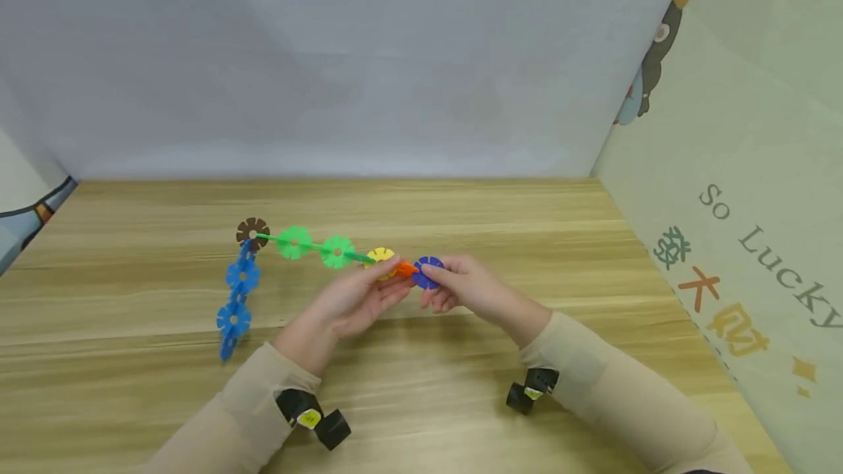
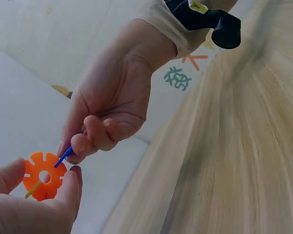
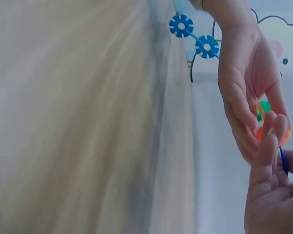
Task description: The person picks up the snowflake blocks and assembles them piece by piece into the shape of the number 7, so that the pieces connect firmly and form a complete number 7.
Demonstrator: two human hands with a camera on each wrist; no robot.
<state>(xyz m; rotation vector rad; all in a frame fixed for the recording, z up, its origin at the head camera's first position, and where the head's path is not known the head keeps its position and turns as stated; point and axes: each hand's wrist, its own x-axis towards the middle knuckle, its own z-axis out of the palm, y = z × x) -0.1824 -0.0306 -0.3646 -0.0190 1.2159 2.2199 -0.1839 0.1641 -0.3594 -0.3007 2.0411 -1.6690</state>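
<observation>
My left hand [image 1: 349,302] holds the right end of a chain of slotted plastic snowflake discs. In the left wrist view, its thumb and fingers grip the orange disc [image 2: 33,169] by opposite edges. A yellow disc [image 1: 380,253] sits at its thumb, partly covered. My right hand [image 1: 477,290] pinches a dark blue disc [image 1: 428,281] between thumb and fingers; seen edge-on, that blue disc [image 2: 64,155] meets the orange disc's rim. Leftward from the yellow disc, the chain runs through green discs [image 1: 337,262] to a brown disc [image 1: 244,228], then bends toward me through blue discs [image 1: 243,286].
A wood-grain table [image 1: 421,401] lies under both hands. Behind it stands a pale grey wall [image 1: 329,79], with a printed panel [image 1: 744,167] along the right side. Each wrist wears a small black camera [image 1: 332,429] on a strap.
</observation>
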